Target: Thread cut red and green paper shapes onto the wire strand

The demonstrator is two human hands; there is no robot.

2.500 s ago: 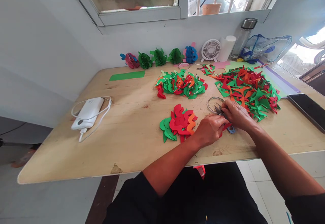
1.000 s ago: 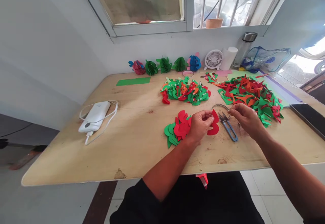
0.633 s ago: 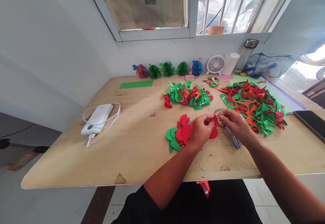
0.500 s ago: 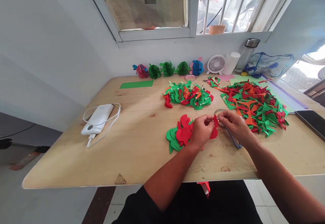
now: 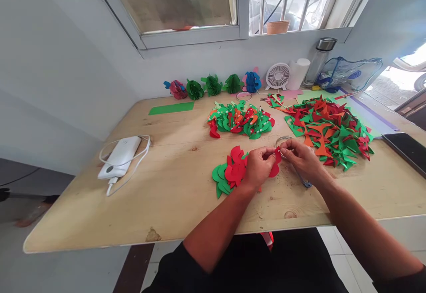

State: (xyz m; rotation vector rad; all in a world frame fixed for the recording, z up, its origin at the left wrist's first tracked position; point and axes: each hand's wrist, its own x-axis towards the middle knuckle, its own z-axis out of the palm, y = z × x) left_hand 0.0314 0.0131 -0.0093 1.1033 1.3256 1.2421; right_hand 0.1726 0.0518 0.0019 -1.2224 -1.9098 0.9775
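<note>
My left hand (image 5: 258, 166) is closed in a pinch on a red paper cutout (image 5: 274, 169) with rounded edges. Thumb and forefinger of my right hand (image 5: 301, 156) are pinched at the cutout's upper tip; whether they grip the paper or something small on it is hidden. Under my left hand and to its left lie red paper cutouts (image 5: 235, 174) and green paper cutouts (image 5: 222, 180). Partly behind my right hand rests a thin ring (image 5: 282, 139). A blue-grey strip-like end (image 5: 306, 184) pokes out below that hand; I cannot tell if the two are joined.
Beyond my hands lies a pile of cutouts with small pale patches (image 5: 242, 120). Paper scraps (image 5: 329, 129) are heaped at right, near a phone (image 5: 406, 151). A power bank (image 5: 120, 158) with cable lies left. Paper figures (image 5: 212, 84), a fan (image 5: 278, 76) and a bottle (image 5: 321, 62) line the wall.
The whole view has shifted slightly, so things appear a little further left and up. Both hands keep their pinch at the red cutout, with little visible movement.
</note>
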